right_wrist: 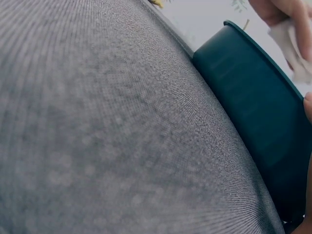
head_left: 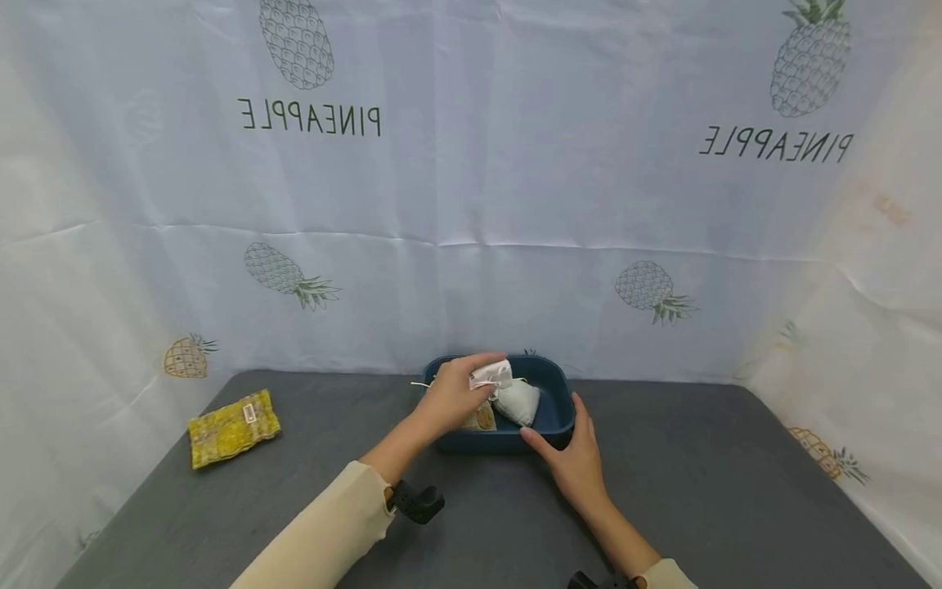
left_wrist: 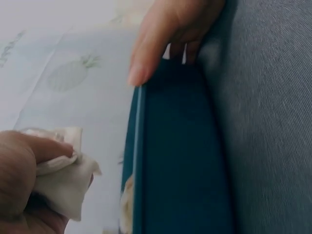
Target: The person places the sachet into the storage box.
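Observation:
A dark blue plastic bin stands near the far edge of the grey table. Above its opening, my left hand holds a small white drawstring pouch, pinched between thumb and fingers in the left wrist view. A second white pouch lies inside the bin, beside a beige item with a brown print, partly hidden by the left hand. My right hand grips the bin's near right corner, thumb on the front rim and fingers along the right side.
On the left of the grey table lies a yellow patterned fabric pouch with a small white label. A white curtain with pineapple prints hangs right behind the table and along both sides.

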A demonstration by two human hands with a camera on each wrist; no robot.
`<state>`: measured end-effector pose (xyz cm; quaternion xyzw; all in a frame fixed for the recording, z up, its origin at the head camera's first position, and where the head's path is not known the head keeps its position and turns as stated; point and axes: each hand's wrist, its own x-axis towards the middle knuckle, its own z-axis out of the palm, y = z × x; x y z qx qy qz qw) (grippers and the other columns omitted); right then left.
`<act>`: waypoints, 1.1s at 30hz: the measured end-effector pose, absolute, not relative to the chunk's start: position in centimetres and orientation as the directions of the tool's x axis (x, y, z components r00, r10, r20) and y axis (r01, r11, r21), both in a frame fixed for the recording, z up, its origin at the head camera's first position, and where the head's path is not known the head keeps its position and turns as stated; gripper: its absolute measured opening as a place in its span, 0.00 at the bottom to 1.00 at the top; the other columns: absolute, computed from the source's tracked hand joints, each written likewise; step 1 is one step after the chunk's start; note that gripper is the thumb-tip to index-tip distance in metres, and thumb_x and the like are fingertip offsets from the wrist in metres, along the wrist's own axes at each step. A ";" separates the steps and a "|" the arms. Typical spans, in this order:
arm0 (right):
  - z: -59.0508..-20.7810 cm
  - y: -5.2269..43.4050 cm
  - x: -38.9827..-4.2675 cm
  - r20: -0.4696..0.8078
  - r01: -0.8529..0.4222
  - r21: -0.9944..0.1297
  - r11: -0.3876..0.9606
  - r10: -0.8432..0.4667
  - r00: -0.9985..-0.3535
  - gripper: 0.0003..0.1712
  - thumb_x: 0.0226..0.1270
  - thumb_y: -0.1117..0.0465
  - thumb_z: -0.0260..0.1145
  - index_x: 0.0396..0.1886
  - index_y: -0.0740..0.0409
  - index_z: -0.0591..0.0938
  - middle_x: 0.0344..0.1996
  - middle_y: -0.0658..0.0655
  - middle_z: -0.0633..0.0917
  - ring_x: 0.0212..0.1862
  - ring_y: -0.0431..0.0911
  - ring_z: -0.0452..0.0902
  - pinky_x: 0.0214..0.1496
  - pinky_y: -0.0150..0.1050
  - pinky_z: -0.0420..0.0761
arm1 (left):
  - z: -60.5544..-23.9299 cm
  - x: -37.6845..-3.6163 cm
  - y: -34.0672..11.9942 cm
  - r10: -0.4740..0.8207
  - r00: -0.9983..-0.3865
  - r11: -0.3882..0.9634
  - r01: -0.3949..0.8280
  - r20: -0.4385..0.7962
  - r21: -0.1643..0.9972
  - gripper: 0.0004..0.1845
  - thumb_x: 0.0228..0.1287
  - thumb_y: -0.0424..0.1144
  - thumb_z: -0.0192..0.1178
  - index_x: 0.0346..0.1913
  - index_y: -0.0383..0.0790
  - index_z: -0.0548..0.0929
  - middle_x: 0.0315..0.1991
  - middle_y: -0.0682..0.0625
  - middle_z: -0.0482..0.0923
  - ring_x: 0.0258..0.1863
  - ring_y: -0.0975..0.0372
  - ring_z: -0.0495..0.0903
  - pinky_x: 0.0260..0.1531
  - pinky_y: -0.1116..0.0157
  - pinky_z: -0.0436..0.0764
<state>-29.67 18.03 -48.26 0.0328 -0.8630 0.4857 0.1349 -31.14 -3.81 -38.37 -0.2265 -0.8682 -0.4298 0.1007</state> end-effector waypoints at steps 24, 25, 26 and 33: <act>-48.2 17.7 -29.7 0.282 -0.203 -0.828 0.522 0.075 -0.956 0.62 0.60 0.38 0.73 0.83 0.51 0.49 0.79 0.67 0.56 0.78 0.65 0.56 0.73 0.70 0.61 | -40.2 -34.6 0.5 0.593 -0.806 0.697 0.515 0.004 0.498 0.19 0.68 0.27 0.60 0.56 0.47 0.88 0.60 0.49 0.83 0.55 0.60 0.80 0.39 0.70 0.73; -48.1 17.7 -29.7 0.280 -0.202 -0.827 0.525 0.074 -0.957 0.62 0.60 0.38 0.73 0.83 0.51 0.48 0.79 0.67 0.56 0.78 0.65 0.56 0.73 0.70 0.61 | -40.2 -34.6 0.5 0.598 -0.802 0.695 0.517 -0.002 0.499 0.19 0.68 0.27 0.60 0.57 0.47 0.87 0.61 0.50 0.83 0.55 0.60 0.80 0.39 0.70 0.73; -48.2 17.8 -29.7 0.278 -0.200 -0.827 0.525 0.073 -0.958 0.62 0.60 0.38 0.73 0.83 0.51 0.48 0.79 0.67 0.56 0.78 0.65 0.56 0.72 0.71 0.61 | -40.2 -34.7 0.4 0.604 -0.797 0.690 0.522 -0.003 0.501 0.19 0.68 0.28 0.60 0.58 0.46 0.87 0.61 0.49 0.83 0.56 0.60 0.80 0.40 0.70 0.74; -48.3 18.1 -29.6 0.267 -0.194 -0.835 0.515 0.072 -0.961 0.62 0.61 0.37 0.72 0.83 0.50 0.47 0.80 0.67 0.55 0.78 0.66 0.54 0.72 0.72 0.60 | -39.3 -34.4 -0.5 0.609 -0.793 0.620 0.465 -0.014 0.632 0.24 0.70 0.40 0.63 0.68 0.43 0.79 0.60 0.45 0.82 0.41 0.50 0.85 0.36 0.64 0.82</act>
